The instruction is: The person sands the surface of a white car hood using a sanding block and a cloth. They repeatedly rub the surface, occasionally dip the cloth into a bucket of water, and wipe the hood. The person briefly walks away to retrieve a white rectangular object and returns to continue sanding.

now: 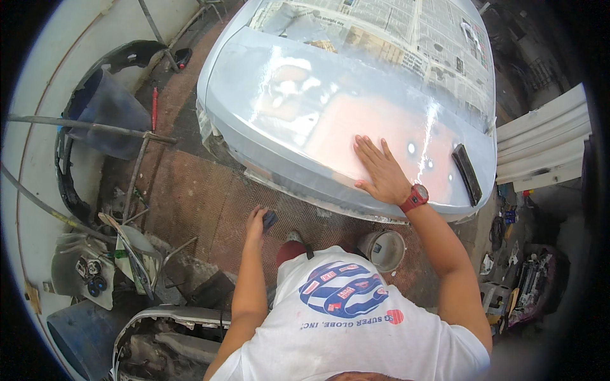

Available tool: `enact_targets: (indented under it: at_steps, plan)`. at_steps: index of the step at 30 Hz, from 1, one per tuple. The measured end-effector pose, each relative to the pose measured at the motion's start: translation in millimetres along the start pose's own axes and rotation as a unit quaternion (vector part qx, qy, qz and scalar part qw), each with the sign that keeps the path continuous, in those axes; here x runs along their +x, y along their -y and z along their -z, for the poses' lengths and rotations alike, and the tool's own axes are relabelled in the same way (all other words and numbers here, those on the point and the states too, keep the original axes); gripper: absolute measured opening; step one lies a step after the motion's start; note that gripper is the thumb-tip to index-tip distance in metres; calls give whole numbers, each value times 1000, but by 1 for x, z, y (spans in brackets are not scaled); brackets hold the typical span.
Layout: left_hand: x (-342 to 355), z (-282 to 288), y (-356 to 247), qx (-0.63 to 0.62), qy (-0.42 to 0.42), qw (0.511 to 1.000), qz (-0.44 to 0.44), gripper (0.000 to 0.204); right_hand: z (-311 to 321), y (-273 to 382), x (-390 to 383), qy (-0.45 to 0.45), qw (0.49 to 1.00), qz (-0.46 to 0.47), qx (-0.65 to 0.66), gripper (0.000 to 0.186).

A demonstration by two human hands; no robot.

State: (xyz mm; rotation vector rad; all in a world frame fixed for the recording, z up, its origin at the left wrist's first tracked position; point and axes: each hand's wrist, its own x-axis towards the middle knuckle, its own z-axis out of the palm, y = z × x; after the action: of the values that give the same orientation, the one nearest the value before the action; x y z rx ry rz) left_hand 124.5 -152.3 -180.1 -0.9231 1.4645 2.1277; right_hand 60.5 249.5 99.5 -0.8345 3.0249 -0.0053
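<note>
Touching panel (346, 111) | right hand (381, 171) flat, holding nothing | left hand (256, 222) curled round dark pad (271, 220) | advise light, even palm

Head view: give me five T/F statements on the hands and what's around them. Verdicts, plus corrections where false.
1. The right hand lies on the car panel; the left hand is off it. True.
2. The left hand is empty. False: it holds a small dark piece.
3. Newspaper sheets lie farther from the person than the right hand. True.
4. The long dark block lies on the panel to the left of the right hand. False: the long dark block lies on the panel to the right of that hand.
5. A bucket stands on the floor, nearer the person than the panel's edge. True.
</note>
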Motion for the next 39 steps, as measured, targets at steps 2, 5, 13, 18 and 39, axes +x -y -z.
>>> enact_targets:
  at_steps: [2, 5, 13, 18, 39]
  plan:
    - [3, -4, 1, 3, 6, 1000, -1, 63, -2, 7, -6, 8, 1000, -16, 8, 97]
    - [5, -3, 4, 15, 15, 1000, 4, 60, -2, 20, 10, 1, 1000, -4, 3, 100]
    - [15, 1, -1, 31, 44, 998, 25, 67, -23, 96, 161, -54, 997, 48, 28, 105]
    - [14, -10, -8, 30, 56, 998, 30, 68, -33, 107, 172, -72, 995, 62, 42, 105]
    - [2, -9, 1, 45, 42, 995, 75, 71, -10, 52, -53, -45, 991, -121, 45, 95]
